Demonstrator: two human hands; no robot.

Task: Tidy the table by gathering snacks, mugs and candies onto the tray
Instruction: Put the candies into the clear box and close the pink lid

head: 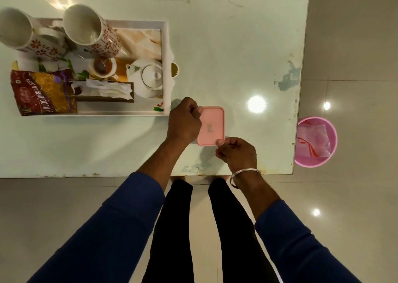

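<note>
A pink lidded box [212, 123] rests on the pale table [237, 46] just right of the white tray [165, 67]. My left hand [184, 121] grips the box's far left corner, thumb on the lid. My right hand [235, 152] pinches its near right corner. On the tray stand two white mugs with red flowers [92, 33], and a red and yellow snack packet [43, 91] lies at its near left. The tray's bottom shows a printed tea-set picture.
A pink bin [315, 141] with clear plastic wrapping inside stands on the floor past the table's right edge. The table's near edge runs just in front of my legs. Ceiling lights glare off the tabletop and the tiled floor.
</note>
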